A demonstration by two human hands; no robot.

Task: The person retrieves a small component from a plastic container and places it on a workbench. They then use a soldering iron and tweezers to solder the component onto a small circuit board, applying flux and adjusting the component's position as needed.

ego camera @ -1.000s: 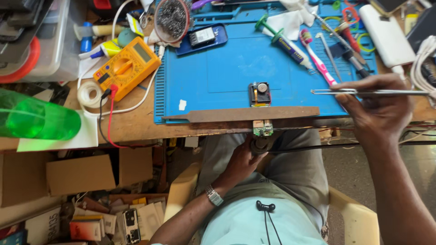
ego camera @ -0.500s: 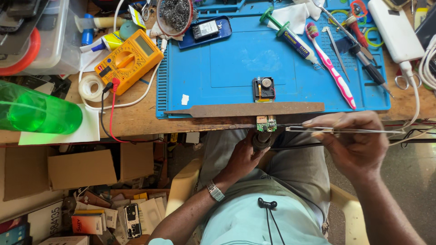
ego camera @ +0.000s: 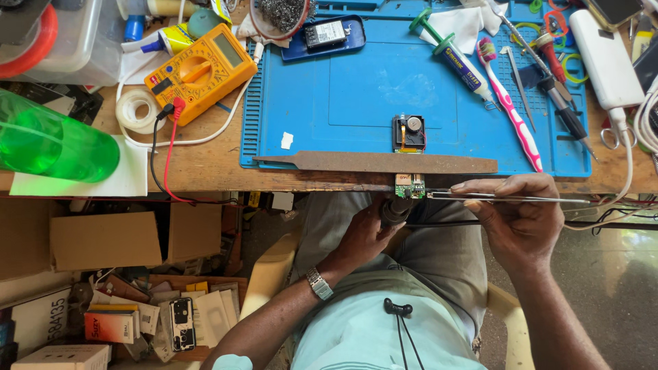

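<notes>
My left hand [ego camera: 363,236] sits below the table's front edge, closed around a dark cylindrical tool [ego camera: 395,209] whose tip points up at a small green circuit board [ego camera: 409,185] on that edge. My right hand [ego camera: 521,219] grips long metal tweezers [ego camera: 548,199] held level, their tips reaching left to the green board. Just above the board a rusty flat file [ego camera: 377,162] lies along the front of the blue work mat [ego camera: 343,89]. A small dark module [ego camera: 409,133] rests on the mat behind the file.
On the mat lie a pink toothbrush [ego camera: 510,103], a green-capped syringe [ego camera: 459,62] and screwdrivers. An orange multimeter [ego camera: 199,68], a tape roll [ego camera: 136,109] and a green bottle [ego camera: 55,140] occupy the left. Cardboard boxes [ego camera: 103,240] crowd the floor.
My right hand has carried the tweezers from over the mat's right side down and left to the table's front edge, tips now at the green board. My left hand has stayed put.
</notes>
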